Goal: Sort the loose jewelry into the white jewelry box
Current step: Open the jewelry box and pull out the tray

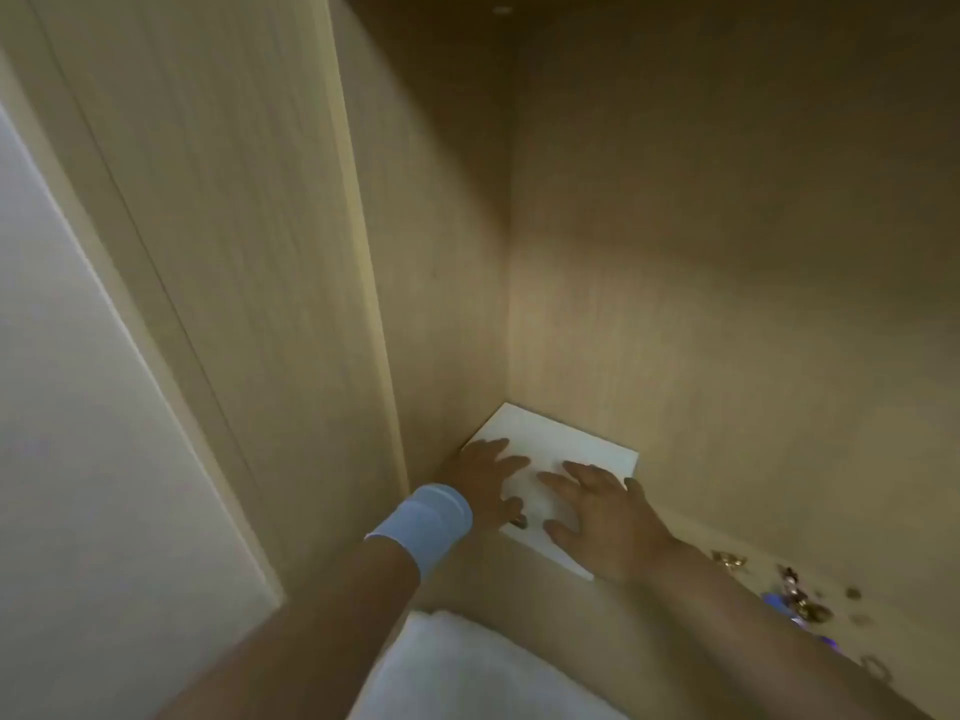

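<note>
- White jewelry box (pixel 563 446), closed, in the cabinet (pixel 727 304) corner; left hand (pixel 485 483) and right hand (pixel 597 517) spread flat on its lid.
- Loose jewelry (pixel 800 600) at four o'clock (beside the right forearm (pixel 727 621)): a sweeping arm could scatter it.

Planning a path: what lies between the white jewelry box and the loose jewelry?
In the head view, only bare wooden shelf separates the white jewelry box from the loose jewelry; the wrist of the right hand crosses it.
</note>
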A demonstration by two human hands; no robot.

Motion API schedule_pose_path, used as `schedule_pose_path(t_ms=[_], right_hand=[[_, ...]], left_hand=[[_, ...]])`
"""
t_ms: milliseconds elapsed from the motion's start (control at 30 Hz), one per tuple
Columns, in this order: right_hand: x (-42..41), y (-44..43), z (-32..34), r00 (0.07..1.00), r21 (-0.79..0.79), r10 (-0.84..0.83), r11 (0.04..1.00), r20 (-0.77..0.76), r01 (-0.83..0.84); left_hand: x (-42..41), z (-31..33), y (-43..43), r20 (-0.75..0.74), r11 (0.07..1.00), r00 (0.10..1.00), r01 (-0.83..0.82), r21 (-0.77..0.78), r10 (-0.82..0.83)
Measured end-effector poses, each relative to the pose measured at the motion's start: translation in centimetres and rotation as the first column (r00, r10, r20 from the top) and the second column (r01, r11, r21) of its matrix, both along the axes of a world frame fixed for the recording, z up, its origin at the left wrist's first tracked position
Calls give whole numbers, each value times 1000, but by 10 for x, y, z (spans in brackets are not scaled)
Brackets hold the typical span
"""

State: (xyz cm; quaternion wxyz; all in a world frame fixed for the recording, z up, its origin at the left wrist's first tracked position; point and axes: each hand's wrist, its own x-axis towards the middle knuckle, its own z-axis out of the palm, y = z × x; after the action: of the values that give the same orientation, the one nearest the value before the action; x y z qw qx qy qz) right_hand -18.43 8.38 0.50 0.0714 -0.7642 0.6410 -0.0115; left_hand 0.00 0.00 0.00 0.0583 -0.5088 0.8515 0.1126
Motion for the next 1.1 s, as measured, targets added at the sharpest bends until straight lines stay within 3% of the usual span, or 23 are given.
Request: schedule_pose_path(t_ms=[100,267,633,900,1100], right_hand=[[-3,-8,-32,996,-63,8,998,-85,-13],[-2,-8,-62,995,-127,-34,992,-97,22],[-5,14,-66,996,-150,-84,985,4,83],[-30,38,-78,983,-290,-50,952,175,100],[-19,49,-80,978,-330,-151,924,144,191]], left_hand=[[-4,-34,-13,67,998,998,20,-61,-16],[0,-69,-17,-25,971,1000,7,-237,-13],[12,-65,6,15,960,996,86,-266,-85],[20,-65,47,-159,897,953,173,-407,-256],[19,-61,45,-234,914,933,175,-367,-273]])
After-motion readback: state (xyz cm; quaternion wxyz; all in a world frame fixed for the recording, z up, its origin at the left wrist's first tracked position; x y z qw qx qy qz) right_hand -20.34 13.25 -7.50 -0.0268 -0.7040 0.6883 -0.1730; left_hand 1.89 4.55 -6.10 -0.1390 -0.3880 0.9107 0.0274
